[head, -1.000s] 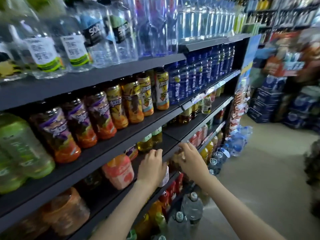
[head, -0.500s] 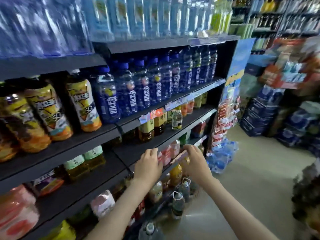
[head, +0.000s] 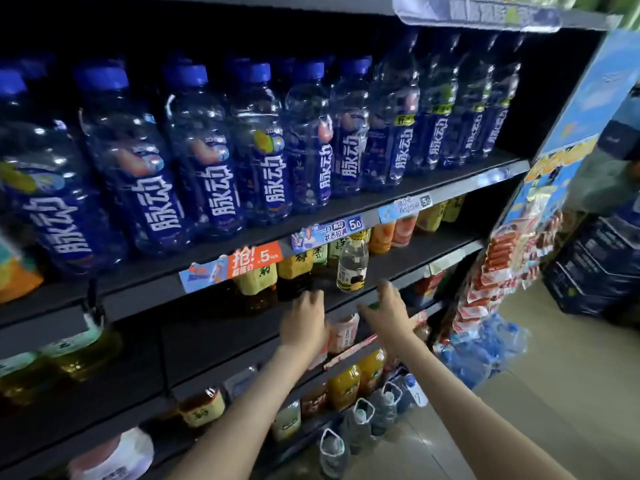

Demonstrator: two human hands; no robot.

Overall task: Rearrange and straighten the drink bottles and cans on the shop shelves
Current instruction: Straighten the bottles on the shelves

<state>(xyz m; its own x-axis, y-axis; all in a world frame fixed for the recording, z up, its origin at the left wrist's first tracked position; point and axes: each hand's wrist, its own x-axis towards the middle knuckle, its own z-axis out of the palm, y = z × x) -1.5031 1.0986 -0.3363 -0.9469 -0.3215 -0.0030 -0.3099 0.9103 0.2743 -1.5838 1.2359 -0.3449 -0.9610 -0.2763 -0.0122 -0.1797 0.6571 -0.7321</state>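
Observation:
A clear bottle with a yellow-and-black label [head: 352,266] stands alone at the front edge of the middle dark shelf [head: 408,261]. Just below and left of it my left hand [head: 304,323] reaches toward the shelf edge with fingers loosely spread, holding nothing. My right hand [head: 388,310] is raised just right of the bottle's base, fingers loosely curved; a small green thing shows at its fingers, unclear whether it is held. Tea bottles with yellow labels [head: 258,284] stand behind the price tags. A pink-labelled bottle [head: 343,332] sits on the shelf below, between my hands.
A row of blue-capped blue bottles [head: 214,157] fills the shelf above. Orange juice bottles [head: 346,386] and large water jugs [head: 360,424] sit low by the floor. Hanging snack packets [head: 491,275] and stacked dark boxes [head: 595,268] are at the right, beside the tiled aisle floor.
The view has moved right along the shelves and closer. Both hands have risen from the lower shelf edge to just under the lone clear bottle on the middle shelf.

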